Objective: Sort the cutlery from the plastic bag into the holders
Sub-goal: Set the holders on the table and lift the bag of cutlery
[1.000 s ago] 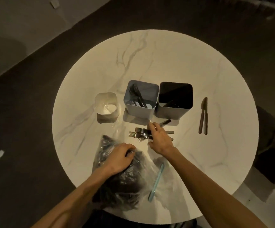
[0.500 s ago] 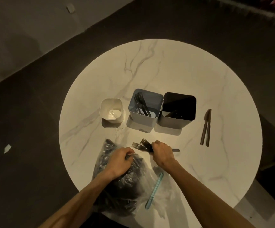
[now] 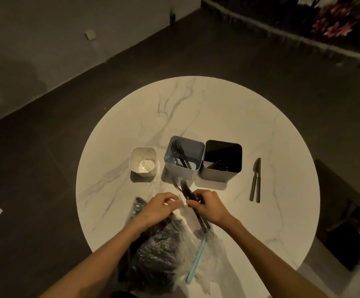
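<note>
Here the right hand grips a bundle of black forks by the handles, just before the blue-grey holder; the left hand pinches the plastic bag. The forks look light, stiff and slippery; holding them mid-handle seems safest.

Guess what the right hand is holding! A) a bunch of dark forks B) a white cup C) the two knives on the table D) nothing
A: the right hand has its fingers curled round a bunch of dark forks, tines pointing toward the blue holder; the two knives lie untouched on the table.
</note>
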Tool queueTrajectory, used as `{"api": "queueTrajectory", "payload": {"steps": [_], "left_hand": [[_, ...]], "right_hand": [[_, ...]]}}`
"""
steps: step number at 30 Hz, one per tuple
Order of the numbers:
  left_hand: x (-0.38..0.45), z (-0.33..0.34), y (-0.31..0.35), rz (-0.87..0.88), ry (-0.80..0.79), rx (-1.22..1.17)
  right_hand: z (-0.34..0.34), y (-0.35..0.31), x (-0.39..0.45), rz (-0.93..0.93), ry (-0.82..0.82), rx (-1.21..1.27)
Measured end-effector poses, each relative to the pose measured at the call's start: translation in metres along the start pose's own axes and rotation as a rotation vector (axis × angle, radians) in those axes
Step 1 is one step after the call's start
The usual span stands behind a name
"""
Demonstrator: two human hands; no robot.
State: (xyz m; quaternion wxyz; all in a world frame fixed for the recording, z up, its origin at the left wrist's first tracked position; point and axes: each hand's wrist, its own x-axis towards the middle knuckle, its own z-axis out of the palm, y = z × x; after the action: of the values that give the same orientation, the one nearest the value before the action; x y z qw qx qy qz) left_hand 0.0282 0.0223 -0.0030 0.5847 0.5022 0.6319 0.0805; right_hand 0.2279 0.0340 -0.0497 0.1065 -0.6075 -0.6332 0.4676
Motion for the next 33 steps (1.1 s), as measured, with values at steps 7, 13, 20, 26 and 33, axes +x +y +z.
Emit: {"api": "queueTrajectory", "payload": {"steps": [7,13,20,26,33], "left_hand": [[-0.003,0.001,0.067,-0.016,-0.093,-0.551],[0.02,-0.006,0.101,0.001,-0.004,-0.653],[0.051,-0.004,0.161,0.085,0.081,-0.645],[0.08,0.014,0.188,0.074,0.004,-0.49],[0.112,0.038,0.187,-0.011,-0.083,-0.455]], "right_hand": [[-0.031,-0.06,-0.013,-0.154,-0.022,0.445],[-0.07,-0.076,-0.013,-0.156,0.089,0.439],[-0.148,-0.008,-0.006,0.138,0.632,0.6],[-0.154,0.096,0.025,0.539,0.653,0.346],[-0.124,0.137,0.041,0.67,0.466,0.079]]}}
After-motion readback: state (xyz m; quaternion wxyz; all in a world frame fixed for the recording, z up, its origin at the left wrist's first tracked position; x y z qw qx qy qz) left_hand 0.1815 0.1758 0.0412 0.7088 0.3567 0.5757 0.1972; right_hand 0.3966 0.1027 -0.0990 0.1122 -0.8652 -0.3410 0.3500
